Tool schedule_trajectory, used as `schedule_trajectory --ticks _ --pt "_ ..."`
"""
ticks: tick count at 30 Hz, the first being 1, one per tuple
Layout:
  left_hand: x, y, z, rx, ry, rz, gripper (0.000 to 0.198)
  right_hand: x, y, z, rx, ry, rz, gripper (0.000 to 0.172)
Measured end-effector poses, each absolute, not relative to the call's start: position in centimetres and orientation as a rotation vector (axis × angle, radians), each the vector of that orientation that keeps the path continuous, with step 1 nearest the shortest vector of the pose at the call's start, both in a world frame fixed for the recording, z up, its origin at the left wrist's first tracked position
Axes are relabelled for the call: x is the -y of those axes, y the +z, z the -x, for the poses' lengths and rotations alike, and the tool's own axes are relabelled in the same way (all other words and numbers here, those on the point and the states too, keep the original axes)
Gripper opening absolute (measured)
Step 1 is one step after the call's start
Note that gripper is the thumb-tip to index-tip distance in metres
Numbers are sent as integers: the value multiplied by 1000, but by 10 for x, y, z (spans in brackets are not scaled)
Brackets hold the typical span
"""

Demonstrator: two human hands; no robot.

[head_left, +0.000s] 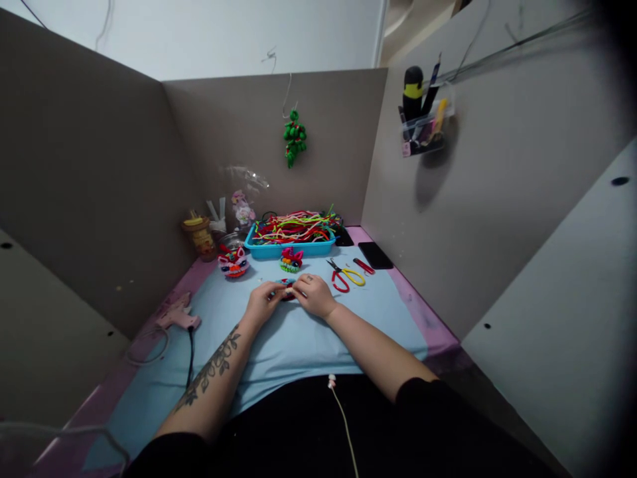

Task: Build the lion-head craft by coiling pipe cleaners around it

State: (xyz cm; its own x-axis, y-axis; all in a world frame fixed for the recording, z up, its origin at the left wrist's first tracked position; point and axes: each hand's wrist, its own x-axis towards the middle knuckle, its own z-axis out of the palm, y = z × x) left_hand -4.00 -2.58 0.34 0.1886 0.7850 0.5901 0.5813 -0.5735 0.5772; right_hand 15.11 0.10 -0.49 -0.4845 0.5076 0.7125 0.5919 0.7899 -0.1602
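My left hand (263, 302) and my right hand (313, 294) meet over the cloth, fingers pinched together. Between them is a small red and blue craft piece (285, 281), mostly covered by the fingers. Its exact form cannot be made out. Just beyond the hands sits a small pink, orange and green figure (291, 259) with pointed ears. A red and pink figure (233, 262) of similar make stands further left. To the right of my right hand lie scissors (347, 273) with one red and one yellow handle, blades parted.
A blue tray (291, 249) holds tangled colourful pipe-cleaner-like strands. At right lie a red cutter (363, 266) and a black phone (375, 255). A pink glue gun (179, 315) with a cord rests left. Grey panels (328, 133) enclose the table; a tool holder (423, 133) hangs right.
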Motion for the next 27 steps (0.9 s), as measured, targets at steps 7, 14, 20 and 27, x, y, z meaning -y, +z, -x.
schedule_trajectory --ticks 7,14,20,27 --pt "28 4 39 -1326 1354 -2126 19 0 -8 -146 2200 -185 730 16" --pt "30 6 33 -1287 1309 -1861 25 1 -7 -146 2189 -220 760 19" --pt "28 16 45 -1480 1540 -2012 23 -2 -2 -152 2154 -108 915 26" --pt "33 12 41 -1538 1274 -2590 23 2 0 -151 2194 -234 917 18"
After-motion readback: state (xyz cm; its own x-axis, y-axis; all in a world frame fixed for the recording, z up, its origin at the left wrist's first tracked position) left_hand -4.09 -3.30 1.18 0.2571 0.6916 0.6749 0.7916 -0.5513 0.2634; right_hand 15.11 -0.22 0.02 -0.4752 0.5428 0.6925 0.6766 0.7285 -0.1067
